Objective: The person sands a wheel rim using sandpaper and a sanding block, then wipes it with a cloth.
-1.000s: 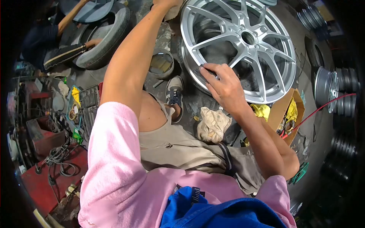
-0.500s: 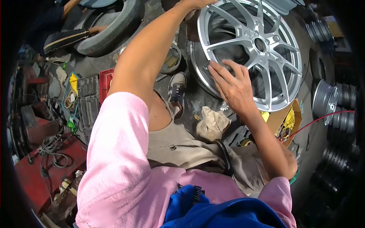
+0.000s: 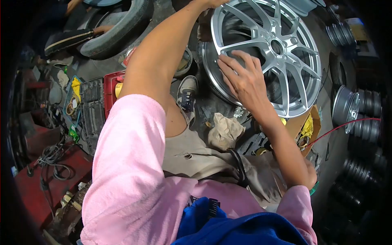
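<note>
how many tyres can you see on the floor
1: a black tyre lies at the upper left, with another person's hand on it. More may be hidden beyond the frame.

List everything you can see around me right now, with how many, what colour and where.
alloy wheel: one, silver, standing on edge ahead
spare rims: several, silver and dark, stacked far right
tyre: one, black, top left, a co-worker's hand on it
round tin: one, metal, left of the wheel
rag: one, beige, on the floor below the wheel
cardboard box: one, brown, yellow cloth inside, right
red cable: one, running right from the box
socket case: one, dark, left floor
shoe: one, grey and navy
left hand: on the wheel's top rim, mostly cut off
right hand: spread flat on the wheel's lower rim and spokes
</note>
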Motion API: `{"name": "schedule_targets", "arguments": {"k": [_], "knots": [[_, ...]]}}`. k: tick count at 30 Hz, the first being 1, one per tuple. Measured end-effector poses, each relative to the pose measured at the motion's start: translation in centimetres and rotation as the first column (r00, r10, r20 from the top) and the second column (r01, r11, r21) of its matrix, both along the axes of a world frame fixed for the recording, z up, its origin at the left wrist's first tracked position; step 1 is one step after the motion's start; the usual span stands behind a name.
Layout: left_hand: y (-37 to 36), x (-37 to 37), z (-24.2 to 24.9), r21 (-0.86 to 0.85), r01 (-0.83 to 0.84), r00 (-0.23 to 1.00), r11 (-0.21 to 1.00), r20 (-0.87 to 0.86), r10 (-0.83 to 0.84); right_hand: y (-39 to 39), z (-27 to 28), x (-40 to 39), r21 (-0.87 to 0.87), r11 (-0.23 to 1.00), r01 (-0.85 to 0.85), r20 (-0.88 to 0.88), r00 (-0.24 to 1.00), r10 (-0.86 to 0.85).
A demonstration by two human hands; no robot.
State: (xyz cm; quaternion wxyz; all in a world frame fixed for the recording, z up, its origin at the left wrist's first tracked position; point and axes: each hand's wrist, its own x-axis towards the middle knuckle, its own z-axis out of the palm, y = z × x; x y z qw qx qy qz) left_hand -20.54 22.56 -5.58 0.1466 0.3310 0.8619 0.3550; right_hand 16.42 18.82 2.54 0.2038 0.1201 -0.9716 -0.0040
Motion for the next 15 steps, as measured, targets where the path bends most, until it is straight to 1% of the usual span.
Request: {"name": "schedule_targets", "arguments": {"k": [2, 3, 4, 5, 6, 7, 8, 10, 12, 13, 15], "knots": [[-0.8, 0.3, 0.6, -0.003, -0.005, 1.000, 1.000, 0.011, 0.005, -0.3, 0.1, -0.9, -0.024, 0.999, 0.023, 0.000, 1.000, -0.023], [-0.8, 0.5, 0.9, -0.011, -0.016, 0.999, 1.000, 0.042, 0.017, -0.1, -0.1, -0.6, 0.012, 1.000, 0.021, 0.002, 1.000, -0.021], [-0.7, 0.6, 0.8, -0.016, -0.027, 0.997, 1.000, 0.076, 0.028, -0.2, 0.0, 0.2, 0.013, 1.000, 0.016, 0.007, 1.000, -0.016], [-0.7, 0.9, 0.8, 0.028, -0.048, 0.990, 0.998, 0.133, 0.044, -0.3, 0.2, 1.1, 0.008, 1.000, 0.019, 0.019, 1.000, -0.019], [-0.7, 0.8, 0.7, 0.034, -0.050, 0.989, 0.998, 0.139, 0.045, -0.3, 0.3, 1.6, 0.004, 1.000, 0.025, 0.029, 0.999, -0.025], [-0.1, -0.3, -0.6, 0.043, -0.003, 0.999, 0.999, 0.038, 0.002, -0.2, 0.3, 1.7, 0.001, 1.000, 0.014, 0.016, 1.000, -0.014], [0.1, -0.6, -0.8, 0.046, 0.047, 0.997, 0.998, -0.068, -0.044, -0.1, 0.3, 1.3, 0.002, 1.000, 0.022, 0.015, 1.000, -0.022], [0.0, -0.4, -0.8, 0.047, 0.040, 0.997, 0.998, -0.073, -0.036, 0.0, 0.2, -0.1, 0.042, 0.999, -0.001, -0.014, 1.000, 0.002], [-0.3, 0.1, 0.0, 0.002, -0.010, 1.000, 1.000, 0.015, 0.010, -0.3, 0.4, -0.6, 0.041, 0.999, 0.005, -0.013, 1.000, -0.005], [-0.9, 1.0, 1.2, -0.001, -0.013, 1.000, 1.000, 0.015, 0.013, -0.6, 0.7, -0.3, 0.022, 1.000, 0.011, -0.001, 1.000, -0.011], [-2.2, 2.8, 3.6, 0.001, -0.038, 0.977, 0.999, 0.209, 0.037, -0.8, 0.8, 0.7, 0.007, 1.000, 0.009, 0.018, 1.000, -0.010]]}}
